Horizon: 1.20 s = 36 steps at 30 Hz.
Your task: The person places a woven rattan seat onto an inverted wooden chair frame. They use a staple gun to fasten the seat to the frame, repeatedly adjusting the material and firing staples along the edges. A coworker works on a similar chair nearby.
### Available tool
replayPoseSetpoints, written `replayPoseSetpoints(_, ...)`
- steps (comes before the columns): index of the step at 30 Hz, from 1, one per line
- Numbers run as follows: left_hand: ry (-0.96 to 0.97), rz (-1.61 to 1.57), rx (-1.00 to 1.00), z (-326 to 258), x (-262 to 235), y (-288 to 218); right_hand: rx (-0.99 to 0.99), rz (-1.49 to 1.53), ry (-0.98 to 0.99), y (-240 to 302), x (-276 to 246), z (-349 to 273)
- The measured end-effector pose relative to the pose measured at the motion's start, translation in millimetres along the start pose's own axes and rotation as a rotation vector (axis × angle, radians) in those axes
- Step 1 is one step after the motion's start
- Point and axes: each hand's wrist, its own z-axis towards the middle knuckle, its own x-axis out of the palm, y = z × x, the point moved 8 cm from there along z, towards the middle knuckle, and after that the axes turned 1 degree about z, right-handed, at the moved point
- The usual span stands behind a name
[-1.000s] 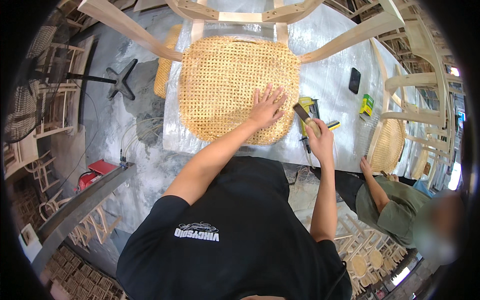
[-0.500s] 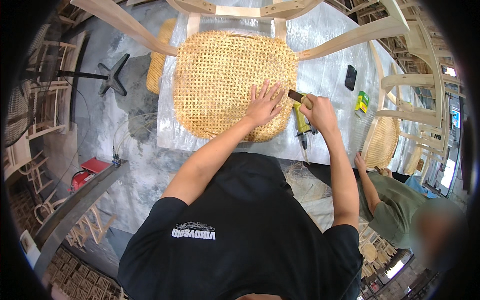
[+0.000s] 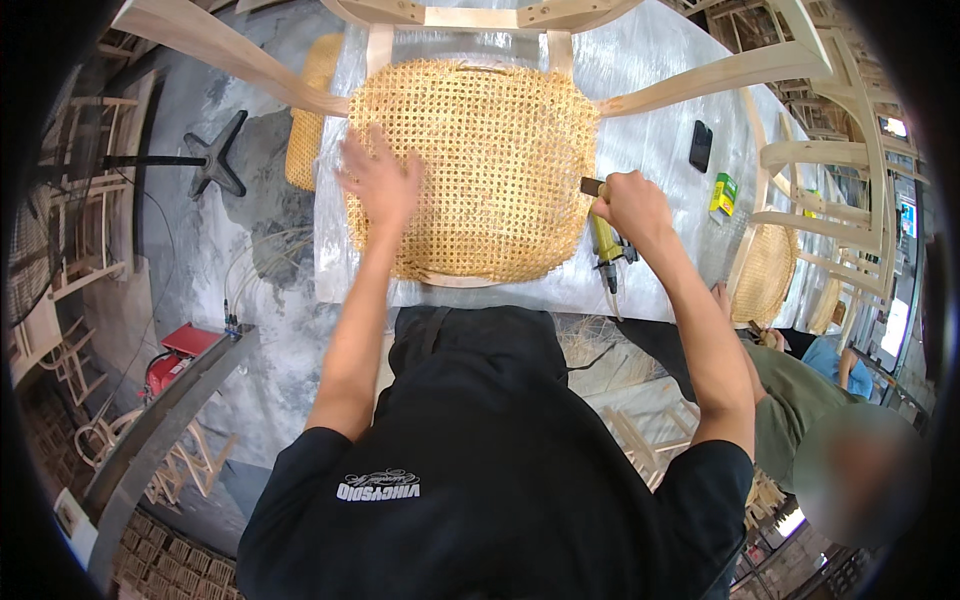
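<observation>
Head view: a worker's right hand [image 3: 632, 208] clasps a flat-bladed tool [image 3: 593, 187] at the right edge of a cane chair seat [image 3: 490, 170] above a table [image 3: 650, 150]. The left hand [image 3: 382, 185], blurred, fingers spread, is over the seat's left side; contact I cannot tell. Poorly braced, the seat could shift, the blade slipping and tearing strands.

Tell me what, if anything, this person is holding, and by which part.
The right hand grips a flat-bladed tool by its handle, mostly hidden in the fist. The left hand, spread over the woven cane seat, holds nothing.
</observation>
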Motion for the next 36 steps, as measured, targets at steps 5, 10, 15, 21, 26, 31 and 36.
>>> replayPoseSetpoints(5,0.224,-0.168,-0.222,20,3,76,0.007,-0.074,0.041,13,4,10)
replayPoseSetpoints(10,0.36,-0.611,-0.319,26,29,91,0.08,-0.049,0.088,23,5,8)
replayPoseSetpoints(15,0.28,-0.764,-0.279,30,35,87,0.147,-0.045,0.104,18,11,11)
replayPoseSetpoints(21,0.311,-0.837,-0.34,25,42,90,0.204,-0.027,0.137,18,17,2)
replayPoseSetpoints(26,0.283,-0.892,-0.33,24,43,92,0.201,-0.018,0.156,19,18,2)
replayPoseSetpoints(31,0.31,-0.795,-0.291,23,43,96,0.115,-0.042,0.194,60,17,37)
replayPoseSetpoints(36,0.297,-0.831,-0.28,28,44,91,0.078,-0.01,0.053,29,-5,35)
